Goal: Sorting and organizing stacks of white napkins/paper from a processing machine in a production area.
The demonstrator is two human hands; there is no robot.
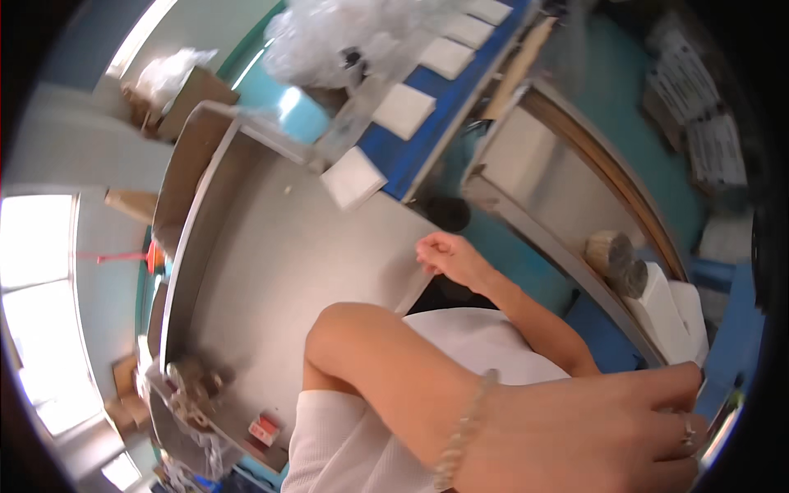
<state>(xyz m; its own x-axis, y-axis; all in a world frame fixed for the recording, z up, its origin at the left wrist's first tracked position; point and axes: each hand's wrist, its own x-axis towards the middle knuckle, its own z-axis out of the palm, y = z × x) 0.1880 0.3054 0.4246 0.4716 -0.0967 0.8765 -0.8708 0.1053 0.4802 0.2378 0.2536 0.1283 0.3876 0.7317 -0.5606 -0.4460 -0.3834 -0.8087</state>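
My left hand (600, 427) is large and close at the lower right, with a pale bead bracelet (464, 431) and a ring (688, 429). Its fingers bend away at the knuckles, and the fingertips are hidden. My right hand (446, 256) hovers by the edge of a grey metal table (288, 246), fingers curled in and nothing visible in them. Beyond it, a white square stack (353, 177) lies where the table meets a blue conveyor belt (386, 156). Several similar white stacks, including a white stack (404, 111), sit in a row along the belt.
Clear plastic bags (329, 41) are heaped beside the belt. A small red-and-white box (265, 430) and blurred metal parts (193, 390) are at the table's lower left. A raised metal rim (193, 222) bounds the table. A metal-framed unit (534, 164) stands at right.
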